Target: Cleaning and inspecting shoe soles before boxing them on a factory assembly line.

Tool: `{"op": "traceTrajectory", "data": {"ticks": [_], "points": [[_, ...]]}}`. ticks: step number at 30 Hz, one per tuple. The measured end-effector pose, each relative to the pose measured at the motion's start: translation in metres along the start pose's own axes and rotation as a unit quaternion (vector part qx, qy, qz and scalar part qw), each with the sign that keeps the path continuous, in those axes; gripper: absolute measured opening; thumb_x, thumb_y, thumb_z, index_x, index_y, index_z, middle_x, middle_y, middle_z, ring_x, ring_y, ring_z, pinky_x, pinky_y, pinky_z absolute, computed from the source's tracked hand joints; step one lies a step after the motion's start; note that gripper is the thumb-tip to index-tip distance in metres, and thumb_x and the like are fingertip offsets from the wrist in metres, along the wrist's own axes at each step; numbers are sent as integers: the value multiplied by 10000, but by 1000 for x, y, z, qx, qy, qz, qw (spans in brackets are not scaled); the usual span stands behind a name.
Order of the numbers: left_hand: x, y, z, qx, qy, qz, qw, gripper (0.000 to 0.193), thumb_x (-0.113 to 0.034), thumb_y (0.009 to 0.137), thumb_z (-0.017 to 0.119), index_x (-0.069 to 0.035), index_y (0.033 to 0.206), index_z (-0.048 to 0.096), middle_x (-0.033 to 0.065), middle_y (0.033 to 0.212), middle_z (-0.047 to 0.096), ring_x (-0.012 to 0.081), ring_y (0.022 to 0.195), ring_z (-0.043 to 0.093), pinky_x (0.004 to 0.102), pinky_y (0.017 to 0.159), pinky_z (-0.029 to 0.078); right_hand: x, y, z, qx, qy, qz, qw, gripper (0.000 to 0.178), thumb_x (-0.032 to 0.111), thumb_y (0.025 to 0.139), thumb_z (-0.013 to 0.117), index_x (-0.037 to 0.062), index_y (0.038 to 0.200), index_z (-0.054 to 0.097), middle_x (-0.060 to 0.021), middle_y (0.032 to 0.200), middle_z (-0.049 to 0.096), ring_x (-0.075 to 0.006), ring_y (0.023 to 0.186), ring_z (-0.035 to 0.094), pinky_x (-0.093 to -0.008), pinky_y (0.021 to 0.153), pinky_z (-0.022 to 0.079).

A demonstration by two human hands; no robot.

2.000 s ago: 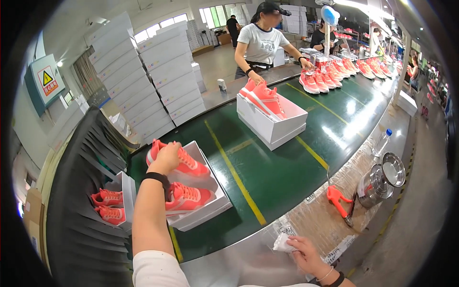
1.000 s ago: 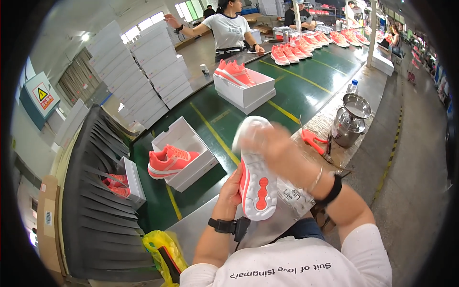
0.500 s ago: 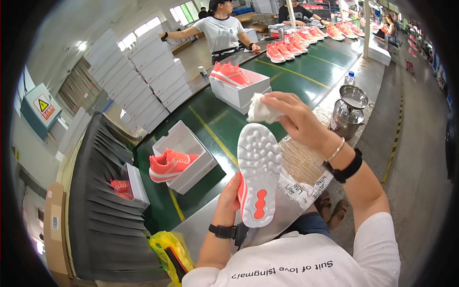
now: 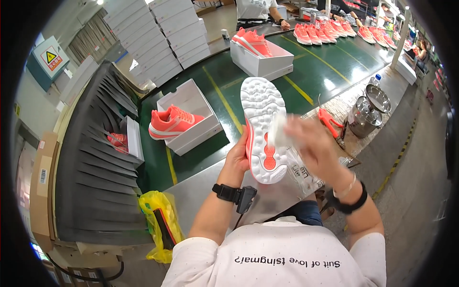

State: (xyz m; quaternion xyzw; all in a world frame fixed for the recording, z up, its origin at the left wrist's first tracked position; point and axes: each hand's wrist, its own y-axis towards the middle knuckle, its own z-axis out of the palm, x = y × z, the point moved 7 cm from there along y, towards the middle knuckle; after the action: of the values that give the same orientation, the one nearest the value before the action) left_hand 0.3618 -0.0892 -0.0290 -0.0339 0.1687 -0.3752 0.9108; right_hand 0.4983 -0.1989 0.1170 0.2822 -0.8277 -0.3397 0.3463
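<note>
My left hand (image 4: pixel 239 152) grips a coral sneaker (image 4: pixel 263 107) by its side, with the white studded sole turned up toward me. A coral inset shows in the sole's lower part. My right hand (image 4: pixel 313 146), smeared by motion, holds a white cloth (image 4: pixel 276 130) against the right side of the sole. To the left, a white shoebox (image 4: pixel 196 136) stands open on the green belt, with another coral sneaker (image 4: pixel 173 122) resting partly over its near edge. Farther back, a second white shoebox (image 4: pixel 263 67) carries more coral sneakers (image 4: pixel 252 43).
Metal container with a dish top (image 4: pixel 366 119), orange-handled tool (image 4: pixel 330 123) and bottle (image 4: pixel 377 80) stand at right. Black strip curtain (image 4: pixel 95 191) hangs at left, a shoebox (image 4: pixel 135 138) passing through it. Yellow bag (image 4: pixel 160 225) hangs near the front. Co-workers stand across the green belt (image 4: pixel 191 165).
My right hand has brought the cloth down from above the toe onto the sole's middle. The view has shifted, and the orange-handled tool has come into sight.
</note>
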Motion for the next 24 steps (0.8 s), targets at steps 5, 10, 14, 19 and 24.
{"op": "traceTrajectory", "data": {"ticks": [5, 10, 14, 19, 24], "points": [[-15, -1, 21, 89, -34, -7, 995, 503, -381, 873, 566, -34, 1234, 516, 149, 1220, 563, 286, 1072, 569, 453, 944, 455, 12, 25, 53, 97, 19, -57, 993, 572, -66, 630, 560, 122, 1169, 592, -106, 1207, 548, -303, 1086, 507, -412, 893, 396], [-111, -21, -1, -30, 95, 163, 982, 550, -409, 851, 596, -27, 1239, 511, 149, 1260, 539, 302, 1120, 545, 485, 966, 435, 35, -42, 96, 279, 35, -68, 957, 546, -21, 646, 567, 138, 1168, 578, -85, 1243, 526, -289, 1137, 463, -396, 949, 354], [-220, -56, 42, -68, 237, 316, 916, 428, -322, 871, 622, -48, 1192, 555, 99, 1156, 609, 252, 1042, 587, 414, 940, 448, -3, -61, 82, 214, 71, 76, 971, 524, -85, 659, 514, 100, 1143, 594, -110, 1218, 539, -317, 1105, 485, -388, 950, 371], [-341, -123, 100, -179, 563, 569, 573, 315, -211, 805, 708, -59, 1053, 586, 36, 974, 612, 208, 870, 606, 324, 801, 483, -29, -75, 71, 124, 108, 216, 962, 500, -119, 680, 480, 61, 1131, 597, -164, 1180, 546, -338, 1065, 507, -363, 929, 400], [-357, -111, 110, -293, 849, 439, 24, 378, -271, 688, 735, -142, 1019, 605, 125, 992, 531, 330, 802, 610, 386, 715, 499, -41, -87, 73, 110, 99, 244, 958, 475, -109, 701, 477, 47, 1136, 588, -173, 1174, 547, -344, 1060, 509, -369, 925, 401]]}}
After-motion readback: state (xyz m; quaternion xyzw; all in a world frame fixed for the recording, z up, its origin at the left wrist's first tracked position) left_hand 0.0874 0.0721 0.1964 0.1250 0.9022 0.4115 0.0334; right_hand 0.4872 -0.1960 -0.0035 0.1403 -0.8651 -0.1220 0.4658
